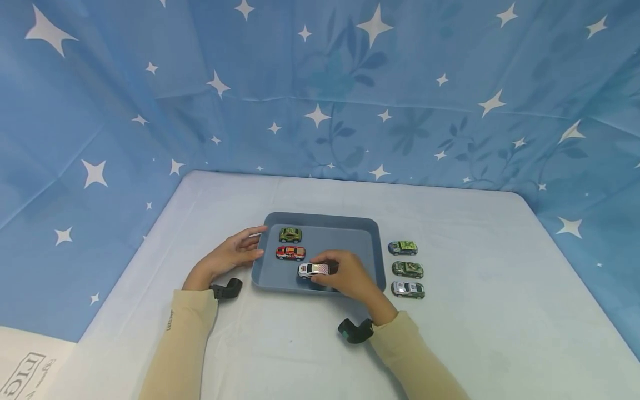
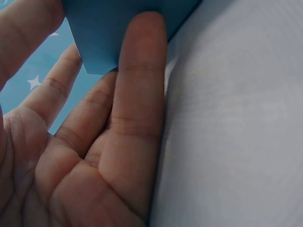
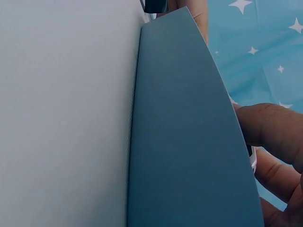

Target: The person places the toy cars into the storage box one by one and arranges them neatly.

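Note:
A blue tray [image 1: 364,226] lies in the middle of the table. Inside it stand a green toy car [image 1: 290,234], a red toy car [image 1: 290,253] and a white toy car [image 1: 313,270]. My right hand [image 1: 345,273] reaches into the tray and grips the white car with curled fingers. My left hand [image 1: 235,253] rests with straight fingers against the tray's left edge; in the left wrist view its fingers [image 2: 139,94] touch the blue tray wall [image 2: 104,33]. The right wrist view shows mostly the tray's outer wall [image 3: 184,142] and my fingertips [image 3: 272,130].
Three more toy cars stand in a column right of the tray: a green-blue one [image 1: 403,248], a camouflage one [image 1: 407,269] and a silver one [image 1: 408,289]. A white cloth covers the table [image 1: 475,333]. Blue starred fabric [image 1: 320,83] hangs behind and at both sides.

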Motion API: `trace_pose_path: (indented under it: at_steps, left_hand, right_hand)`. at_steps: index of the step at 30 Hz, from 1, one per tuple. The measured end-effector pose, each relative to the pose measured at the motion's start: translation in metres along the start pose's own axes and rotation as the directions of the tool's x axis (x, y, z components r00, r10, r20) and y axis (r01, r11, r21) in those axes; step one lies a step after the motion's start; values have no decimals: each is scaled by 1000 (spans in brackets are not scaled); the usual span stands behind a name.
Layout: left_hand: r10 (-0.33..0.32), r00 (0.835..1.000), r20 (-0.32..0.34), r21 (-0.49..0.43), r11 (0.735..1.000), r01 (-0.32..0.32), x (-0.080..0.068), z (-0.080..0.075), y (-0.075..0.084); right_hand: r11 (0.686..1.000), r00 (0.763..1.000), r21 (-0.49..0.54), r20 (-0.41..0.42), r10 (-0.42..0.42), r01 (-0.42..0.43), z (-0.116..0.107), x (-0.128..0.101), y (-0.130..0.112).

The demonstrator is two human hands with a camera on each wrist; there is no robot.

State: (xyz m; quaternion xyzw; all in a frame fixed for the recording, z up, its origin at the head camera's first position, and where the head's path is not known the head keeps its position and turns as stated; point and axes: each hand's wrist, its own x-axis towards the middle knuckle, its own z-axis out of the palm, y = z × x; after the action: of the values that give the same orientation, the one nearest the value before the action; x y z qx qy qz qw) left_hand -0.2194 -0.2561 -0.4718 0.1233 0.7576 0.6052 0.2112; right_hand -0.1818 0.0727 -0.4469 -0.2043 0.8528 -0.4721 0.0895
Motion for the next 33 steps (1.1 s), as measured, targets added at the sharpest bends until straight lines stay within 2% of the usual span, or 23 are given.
trace_pose_path:
  at_steps: [14,24,33]
  left_hand:
    - [-6,1000,-18,19,1000,7,-1,0,1]
    - [-7,1000,-11,-13,1000,7,-1,0,1]
    - [-23,1000,-18,-7,1000,23,0,1,2]
  right_hand:
    - [1000,1000,13,-12,19,-19,15,9,-11]
    - [997,997,-44,-37,67,-68,26,15,-20]
    - [993,998,-108,-47,50,-55,32,20,-23]
